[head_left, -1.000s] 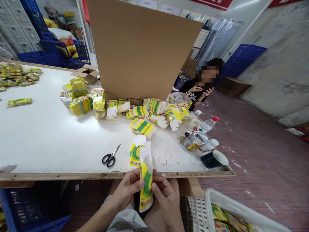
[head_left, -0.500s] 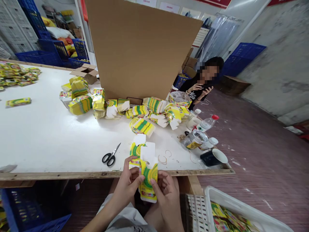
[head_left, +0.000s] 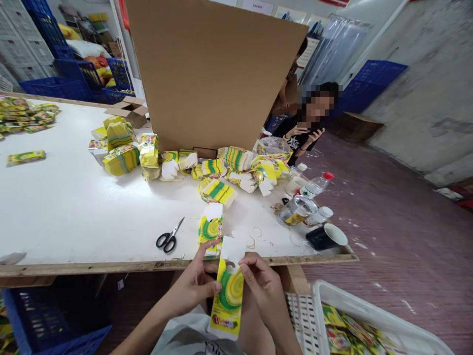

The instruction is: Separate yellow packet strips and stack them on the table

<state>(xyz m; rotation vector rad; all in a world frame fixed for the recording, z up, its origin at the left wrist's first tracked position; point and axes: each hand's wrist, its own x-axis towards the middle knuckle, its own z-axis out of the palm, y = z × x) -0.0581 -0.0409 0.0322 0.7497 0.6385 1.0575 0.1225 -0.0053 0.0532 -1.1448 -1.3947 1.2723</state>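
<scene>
A flat yellow-and-green cardboard box [head_left: 229, 296] with a white top flap hangs between my hands, just past the table's front edge. My left hand [head_left: 201, 281] grips its left side, thumb on the printed front. At the upper right, by the flap, my right hand [head_left: 260, 276] pinches it between thumb and fingers. Behind my left fingers, a small stack of the same flattened boxes [head_left: 210, 229] lies at the table edge. Black-handled scissors [head_left: 170, 237] rest to the left of that stack.
Bundles of flattened boxes [head_left: 218, 191] line the table before a tall cardboard sheet [head_left: 221, 74]. Bottles, a clear jar [head_left: 295, 212] and a dark mug [head_left: 325, 237] stand at the right. A white basket [head_left: 318, 296] of packets is below right. A person [head_left: 295, 138] sits beyond.
The box has shifted slightly down and tilted in my hands. My right hand has moved up its side to the flap end. A second person's arm now shows behind the cardboard sheet.
</scene>
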